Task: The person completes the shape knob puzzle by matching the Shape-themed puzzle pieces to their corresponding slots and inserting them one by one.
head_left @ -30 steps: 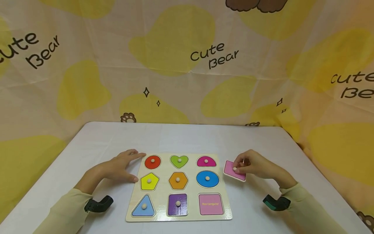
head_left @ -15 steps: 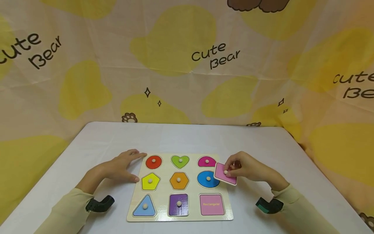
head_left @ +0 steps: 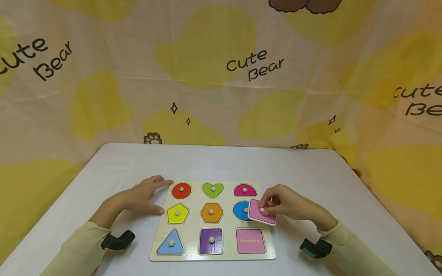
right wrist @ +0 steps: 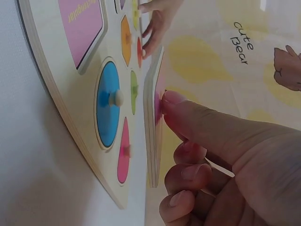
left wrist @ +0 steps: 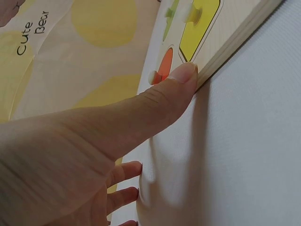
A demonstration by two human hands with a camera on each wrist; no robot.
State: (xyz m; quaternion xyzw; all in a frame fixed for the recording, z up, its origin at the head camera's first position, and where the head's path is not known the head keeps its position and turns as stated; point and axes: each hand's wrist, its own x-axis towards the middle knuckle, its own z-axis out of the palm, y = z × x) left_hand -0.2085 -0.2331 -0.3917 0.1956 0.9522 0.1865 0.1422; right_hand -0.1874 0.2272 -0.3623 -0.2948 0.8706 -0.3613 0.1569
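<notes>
A pink rectangular puzzle piece (head_left: 256, 213) is held by its small round knob between the thumb and fingers of my right hand (head_left: 291, 203). In the head view it overlaps the blue oval piece (head_left: 239, 210); the right wrist view shows it raised above the wooden puzzle board (head_left: 193, 197). At the board's near right corner lies the pink recess (head_left: 250, 241) printed "Rectangular". My left hand (head_left: 138, 197) has its fingers spread along the board's left edge. Its thumb (left wrist: 160, 101) touches that edge beside the yellow pentagon (left wrist: 197, 30).
Other knobbed pieces sit in the board, among them a red circle (head_left: 181, 190), an orange hexagon (head_left: 211, 217), a purple piece (head_left: 211, 247) and a light blue triangle (head_left: 170, 249). The white table (head_left: 207, 163) ends at a patterned cloth backdrop (head_left: 207, 46).
My right hand has carried the pink piece leftward from beside the board to over its right side, then slightly nearer to me. The left hand has stayed at the board's edge.
</notes>
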